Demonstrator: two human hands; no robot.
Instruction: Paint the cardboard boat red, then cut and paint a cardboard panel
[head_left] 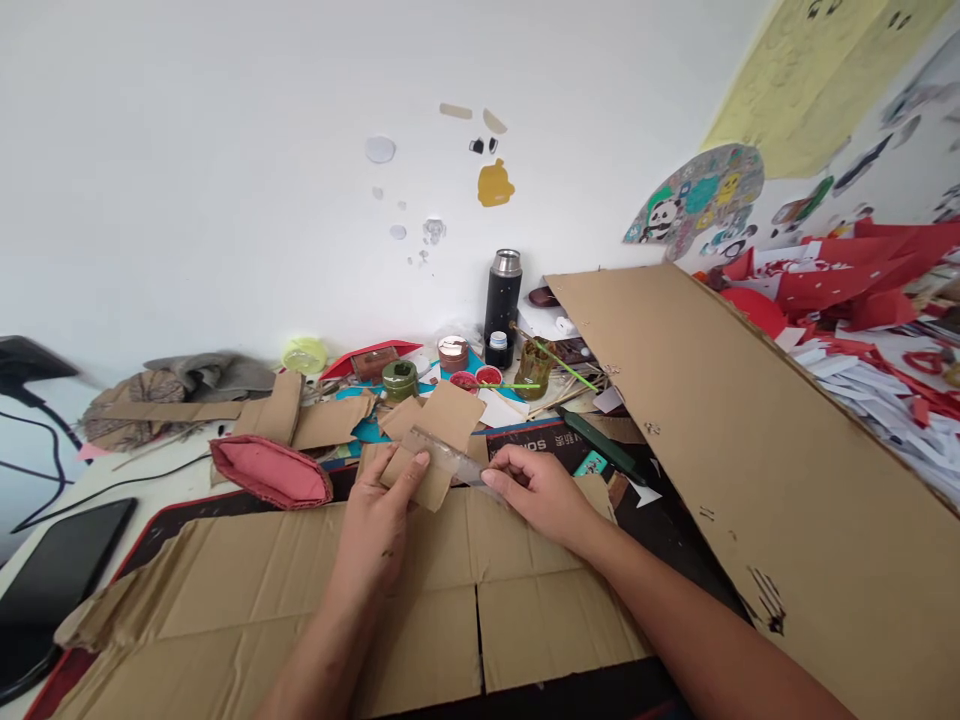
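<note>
At the far left edge of the frame a dark tablet (56, 575) is lying flat on the desk, with black cables running above it. Just right of it, a pink padded cushion piece (271, 472) is resting at the top edge of the flattened cardboard box (300, 610) that is spreading across the lower middle of the frame. The left hand (379, 525) is lying over that box near centre frame, its fingers stretched almost flat and pressing down on a small cardboard piece (420, 475). A clear plastic ruler (448, 457) is lying slantwise across that piece, touching the left fingertips. The right hand (541, 492), just right of centre, is curling its fingers loosely and pinching the ruler's right end. Behind both hands, in the middle of the frame, 1 green tape roll (400, 378), small paint pots (475, 380) and a black thermos flask (502, 298) are crowding the back of the desk against the white wall. A dark green utility knife (600, 445) is lying right of the right hand. A large cardboard sheet (750, 460) is leaning across the right half of the frame, shutting off that side of the desk, with red paper scraps (862, 275) piling behind it at the upper right.
</note>
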